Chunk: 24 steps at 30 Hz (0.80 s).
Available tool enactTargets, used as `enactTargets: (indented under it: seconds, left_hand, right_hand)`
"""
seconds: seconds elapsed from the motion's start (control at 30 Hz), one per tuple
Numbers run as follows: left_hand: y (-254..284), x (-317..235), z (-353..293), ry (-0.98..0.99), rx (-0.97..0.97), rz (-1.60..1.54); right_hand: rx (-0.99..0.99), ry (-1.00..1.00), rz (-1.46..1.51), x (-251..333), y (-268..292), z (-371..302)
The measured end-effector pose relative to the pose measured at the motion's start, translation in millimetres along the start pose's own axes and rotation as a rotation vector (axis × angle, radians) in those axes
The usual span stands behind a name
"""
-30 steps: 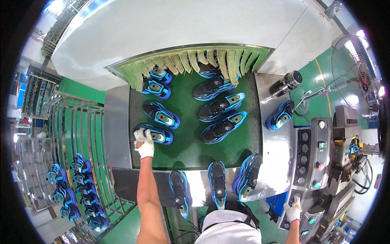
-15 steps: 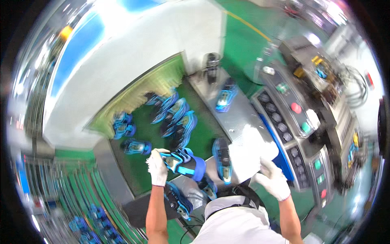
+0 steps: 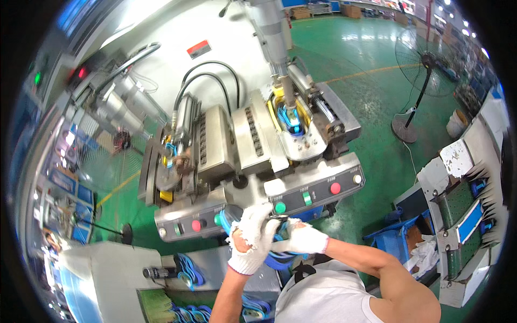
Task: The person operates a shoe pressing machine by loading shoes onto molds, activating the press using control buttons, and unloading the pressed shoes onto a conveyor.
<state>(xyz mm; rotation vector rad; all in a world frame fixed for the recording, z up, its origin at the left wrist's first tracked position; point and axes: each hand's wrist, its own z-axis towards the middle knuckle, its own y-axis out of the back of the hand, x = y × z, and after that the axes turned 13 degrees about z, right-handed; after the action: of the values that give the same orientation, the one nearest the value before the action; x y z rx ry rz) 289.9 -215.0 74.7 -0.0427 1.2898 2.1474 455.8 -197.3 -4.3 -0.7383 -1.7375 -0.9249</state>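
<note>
A blue-and-black sneaker is held in front of my body, close to the machine's control panel. My left hand, in a worn white knit glove, is closed round it and hides much of its middle. From the other side my right hand, gloved likewise, grips the same shoe with bent fingers. Beyond the panel another blue sneaker sits in the machine's right station, beneath an upright cylinder.
Buttons line the right control panel and the left control panel. A blue shoe stands on the metal ledge below left; several more lie beside it. At right are a standing fan, a blue bin and a brush-edged conveyor.
My view has swung right, from the conveyor with shoes to the machine. The right hand, earlier apart with spread fingers, now grips the sneaker together with my left hand.
</note>
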Motion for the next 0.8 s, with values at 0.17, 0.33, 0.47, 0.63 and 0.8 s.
enactTargets:
  seconds: [0.17, 0.33, 0.47, 0.63, 0.8]
  left_hand:
    - [-81.8, 26.7, 88.3, 0.083, -0.174, -0.178]
    - [-206.8, 76.3, 176.4, 0.582, 0.15, -0.085]
    - [-285.0, 161.7, 198.4, 0.618, 0.089, 0.234]
    - [-287.4, 165.7, 227.5, 0.642, 0.149, 0.166]
    - [-194.4, 182.1, 202.3, 0.978, 0.17, -0.645]
  right_hand:
    - [-0.253, -0.113, 0.867, -44.8, 53.6, -72.0]
    - [-0.693, -0.239, 1.048, -84.3, 54.6, -131.4]
    - [-0.91, -0.123, 1.087, -76.8, 35.4, -150.3]
    - [-0.985, -0.341, 1.112, -45.6, 50.6, -160.3]
    - [-0.883, -0.318, 0.892, -31.9, 75.0, -126.8]
